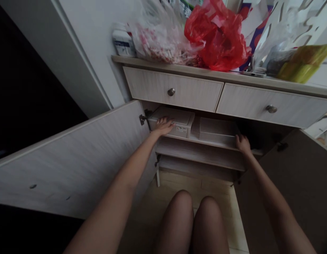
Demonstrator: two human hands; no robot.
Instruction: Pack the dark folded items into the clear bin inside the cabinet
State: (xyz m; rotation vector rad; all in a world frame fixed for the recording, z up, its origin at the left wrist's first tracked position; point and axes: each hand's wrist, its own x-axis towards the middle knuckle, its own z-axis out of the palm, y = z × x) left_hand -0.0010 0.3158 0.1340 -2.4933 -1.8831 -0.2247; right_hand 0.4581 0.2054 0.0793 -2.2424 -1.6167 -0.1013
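Observation:
Inside the cabinet, two pale lidded boxes shaped like shoe boxes lie on the top shelf (195, 133). My left hand (164, 126) rests on the front edge of the left box (184, 118), its fingers spread over the lid; a small label shows on that box's front. At the right end of the right box (217, 130), my right hand (243, 143) has its fingers curled against the corner, partly hidden from view. A narrow gap separates the boxes.
Both cabinet doors, left (100, 151) and right (292, 183), are swung open. Two closed drawers (174, 86) sit above the boxes. A red plastic bag (218, 38), a clear bag (163, 38) and a white bottle (123, 42) crowd the cabinet top. My knees (184, 208) are below.

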